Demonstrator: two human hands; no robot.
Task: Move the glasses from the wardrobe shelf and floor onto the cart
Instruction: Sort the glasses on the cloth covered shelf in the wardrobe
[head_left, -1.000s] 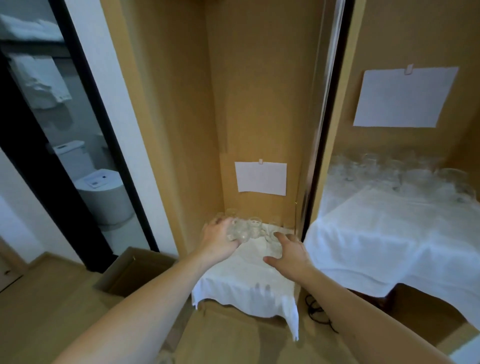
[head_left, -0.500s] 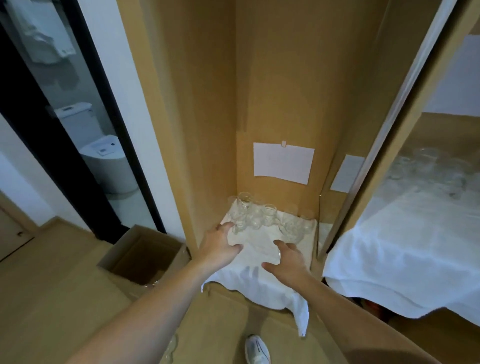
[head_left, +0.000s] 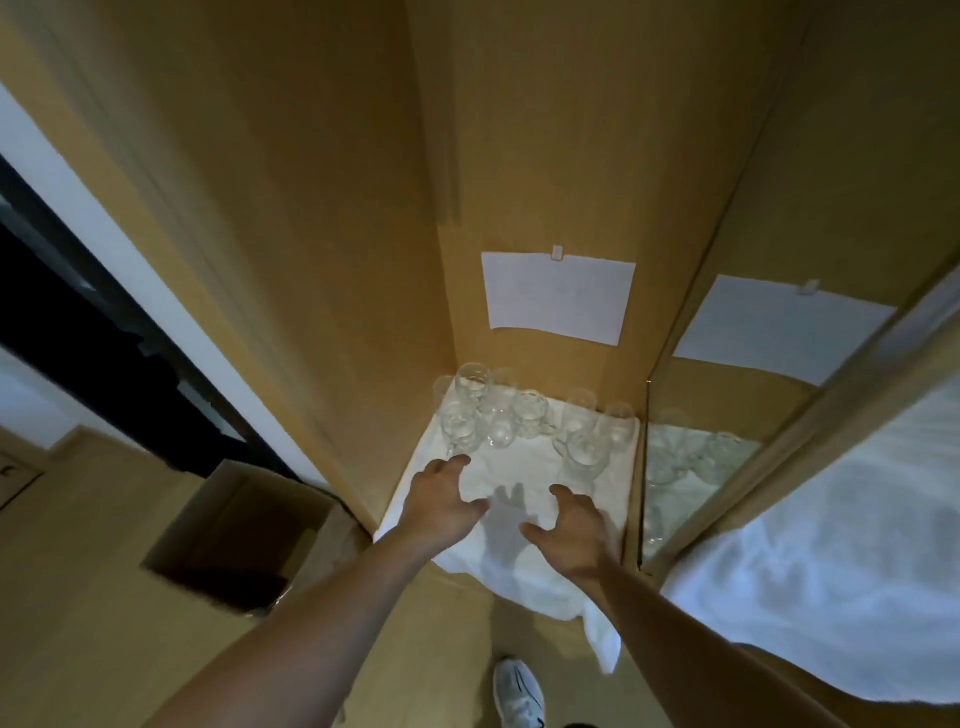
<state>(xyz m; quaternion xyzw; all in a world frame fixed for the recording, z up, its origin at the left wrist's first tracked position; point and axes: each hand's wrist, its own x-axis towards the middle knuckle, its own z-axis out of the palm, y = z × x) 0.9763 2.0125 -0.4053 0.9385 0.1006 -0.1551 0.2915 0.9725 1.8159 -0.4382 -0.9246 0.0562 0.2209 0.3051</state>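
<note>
Several clear glasses (head_left: 519, 415) stand in a cluster at the back of the wardrobe floor, on a white cloth (head_left: 524, 571). My left hand (head_left: 441, 501) hovers over the cloth just in front of the left glasses, fingers spread and holding nothing. My right hand (head_left: 571, 530) hovers beside it, just short of a glass mug (head_left: 584, 457), fingers relaxed and empty. More glasses (head_left: 691, 457) show in the mirrored panel at right as a reflection. The cart is not in view.
An open cardboard box (head_left: 234, 535) sits on the floor to the left of the wardrobe. White paper sheets (head_left: 558, 296) hang on the back wall. A white cloth-covered surface (head_left: 831, 571) lies at right. My white shoe (head_left: 519, 696) shows below.
The view has moved closer and lower toward the wardrobe floor. Both hands stay over the cloth, a little back from the glasses, with the left no longer touching them.
</note>
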